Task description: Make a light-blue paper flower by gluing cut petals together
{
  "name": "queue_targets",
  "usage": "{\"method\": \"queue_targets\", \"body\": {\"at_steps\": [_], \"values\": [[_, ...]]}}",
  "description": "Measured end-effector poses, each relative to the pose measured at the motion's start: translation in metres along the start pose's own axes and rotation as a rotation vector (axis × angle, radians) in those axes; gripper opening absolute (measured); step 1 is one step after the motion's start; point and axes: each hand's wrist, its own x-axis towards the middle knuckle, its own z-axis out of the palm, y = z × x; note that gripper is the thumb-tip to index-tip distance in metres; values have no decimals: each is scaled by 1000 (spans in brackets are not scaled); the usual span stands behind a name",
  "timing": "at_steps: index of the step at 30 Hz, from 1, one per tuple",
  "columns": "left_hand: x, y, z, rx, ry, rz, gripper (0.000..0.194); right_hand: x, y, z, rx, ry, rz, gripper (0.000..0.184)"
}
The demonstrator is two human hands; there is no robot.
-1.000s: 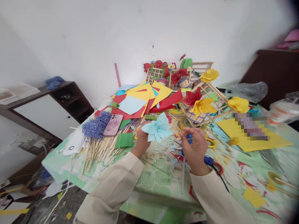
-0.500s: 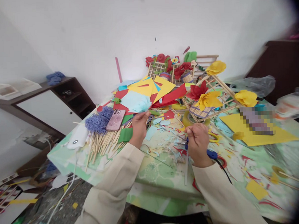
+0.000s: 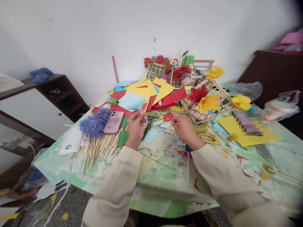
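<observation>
My left hand (image 3: 135,129) is closed in a pinch at the lower end of a light-blue paper flower (image 3: 135,101), whose folded petals overlap the paper pile behind. Further right, my right hand (image 3: 185,130) has its thumb and fingers pressed together just beside a light-blue paper petal (image 3: 165,125); what they hold, if anything, is too small to make out. Another pale petal (image 3: 157,123) lies between the hands. Under my right wrist shows part of a blue tool (image 3: 189,148), mostly hidden.
Bamboo sticks (image 3: 103,148), purple yarn (image 3: 96,123) and a pink phone (image 3: 113,122) lie left. Coloured paper (image 3: 165,88) and stick frames with paper flowers (image 3: 200,98) stand behind. Yellow-handled scissors (image 3: 208,138) and a yellow sheet (image 3: 254,139) are right. Paper scraps litter the table.
My right hand has moved up and left, away from the blue tool, to the light-blue petals. The left hand keeps its pinch, and the view has shifted slightly.
</observation>
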Motion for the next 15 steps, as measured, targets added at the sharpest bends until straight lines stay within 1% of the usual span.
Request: {"method": "queue_targets", "body": {"at_steps": [2, 4, 8, 12, 15], "values": [[-1, 0, 1, -23, -9, -13, 21, 15, -3, 9, -62, -120, 11, 17], [-3, -2, 2, -37, -14, -38, 23, 26, -6, 20, -92, -178, 22, 18], [-8, -7, 6, 43, -51, -57, 22, 37, -10, 34, -116, -233, 24, 21], [-12, -10, 7, 199, -126, -18, 14, 39, -11, 37, -102, -290, 15, 22], [-15, -10, 6, 297, -173, 5, 13, 41, -9, 40, -69, -315, 18, 26]]}}
